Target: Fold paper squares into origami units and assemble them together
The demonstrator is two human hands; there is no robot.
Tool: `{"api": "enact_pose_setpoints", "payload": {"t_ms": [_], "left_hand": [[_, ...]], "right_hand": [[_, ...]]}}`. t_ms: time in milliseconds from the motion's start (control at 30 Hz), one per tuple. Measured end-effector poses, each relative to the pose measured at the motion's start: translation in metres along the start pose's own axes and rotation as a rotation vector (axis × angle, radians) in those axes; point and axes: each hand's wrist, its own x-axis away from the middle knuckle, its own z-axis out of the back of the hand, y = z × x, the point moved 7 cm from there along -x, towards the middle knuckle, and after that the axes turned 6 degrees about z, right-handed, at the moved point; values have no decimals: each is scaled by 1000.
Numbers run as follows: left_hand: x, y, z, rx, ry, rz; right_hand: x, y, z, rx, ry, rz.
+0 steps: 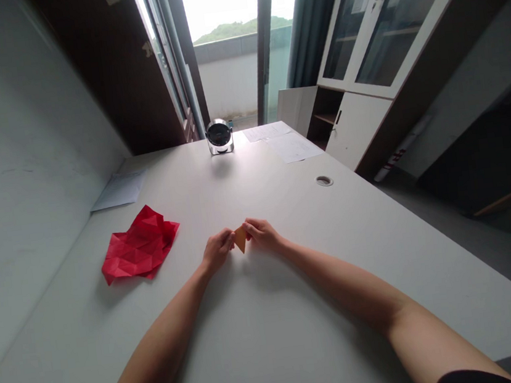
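Between your left hand (218, 247) and right hand (263, 234), both pinching its upper corners, hangs the small orange folded piece (241, 239) above the white table (290, 324). Pulling your hands apart unevenly could tear it or spring its creases open.
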Motion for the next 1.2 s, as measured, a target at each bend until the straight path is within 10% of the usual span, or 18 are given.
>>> {"api": "enact_pose_setpoints", "payload": {"t_ms": [1200], "left_hand": [[-9,-14,0,443,0,57]], "right_hand": [[0,-14,-5,-103,-76,55]]}}
